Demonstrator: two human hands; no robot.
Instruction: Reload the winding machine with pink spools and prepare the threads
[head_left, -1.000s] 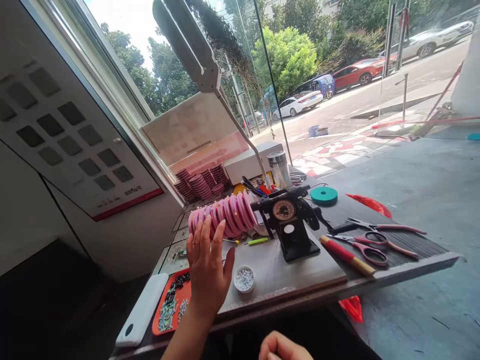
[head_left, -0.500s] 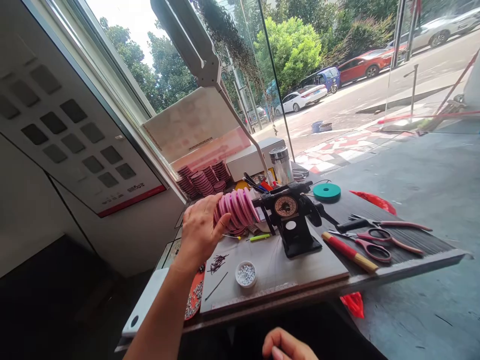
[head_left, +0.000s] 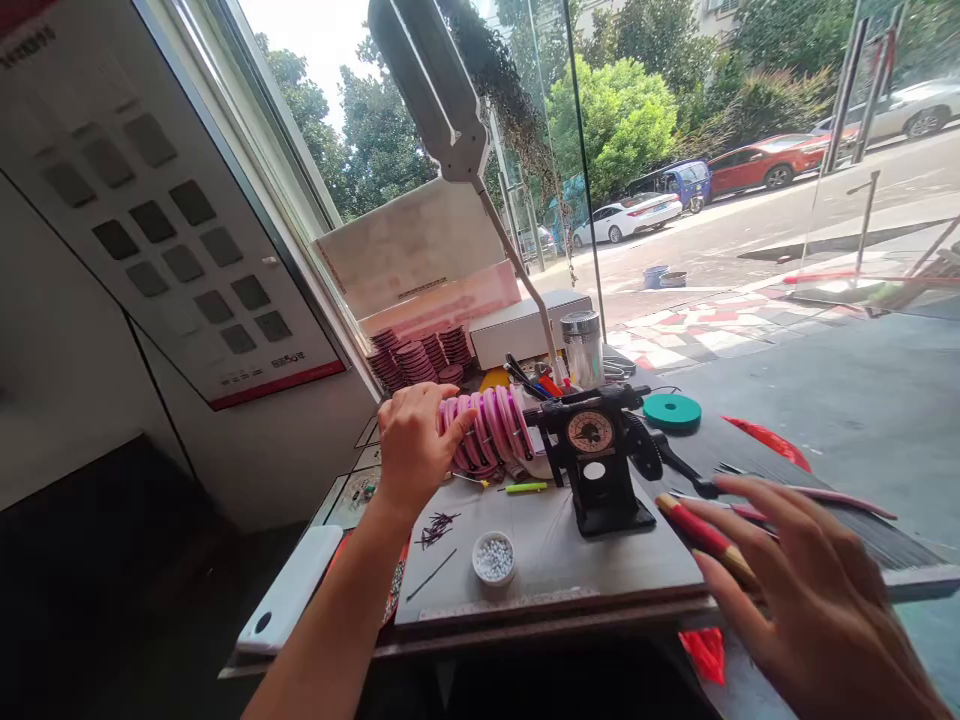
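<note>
My left hand [head_left: 414, 444] is closed over the left end of a row of pink spools [head_left: 493, 428] mounted on the shaft of a black hand-crank winder [head_left: 596, 455]. My right hand [head_left: 806, 595] hovers with fingers spread over the table's right front, above a red-and-tan handled tool [head_left: 697, 535] and the scissors, holding nothing. The winder's crank handle [head_left: 679, 468] points toward my right hand.
A small white cup of beads [head_left: 494, 558] and dark pins [head_left: 436, 526] lie on the grey board [head_left: 570, 565]. Stacked pink spools [head_left: 416, 362], a metal flask [head_left: 583, 349], a teal reel [head_left: 672, 411] and a lamp arm [head_left: 450, 120] stand behind. A white tray [head_left: 289, 590] sits front left.
My left hand moved from in front of the spools onto their left end and gripped it. My right hand rose from the bottom edge to over the tools at the right.
</note>
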